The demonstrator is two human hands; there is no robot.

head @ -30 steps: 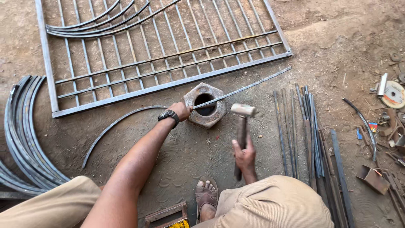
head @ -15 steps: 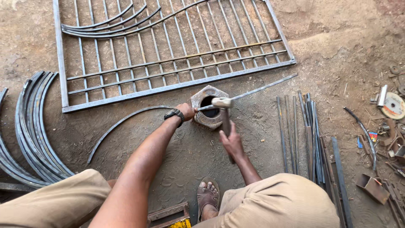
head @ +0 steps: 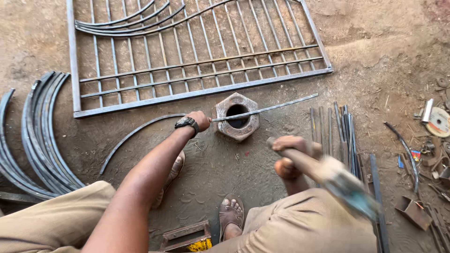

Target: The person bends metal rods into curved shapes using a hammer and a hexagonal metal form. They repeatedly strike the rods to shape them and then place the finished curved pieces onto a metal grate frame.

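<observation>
The thin steel rod (head: 262, 110) lies across the heavy hexagonal nut (head: 237, 116) on the dirt floor; it looks stiff yet bendable, best held near its end. The left hand (head: 199, 120) is closed around that end. The right hand (head: 294, 149) clasps a raised, blurred hammer (head: 344, 185).

We see soft, even daylight with only weak shadows and no glare. The ground and gate (head: 197, 51) look sharp, but the hammer (head: 344, 185) is strongly blurred by motion.
</observation>
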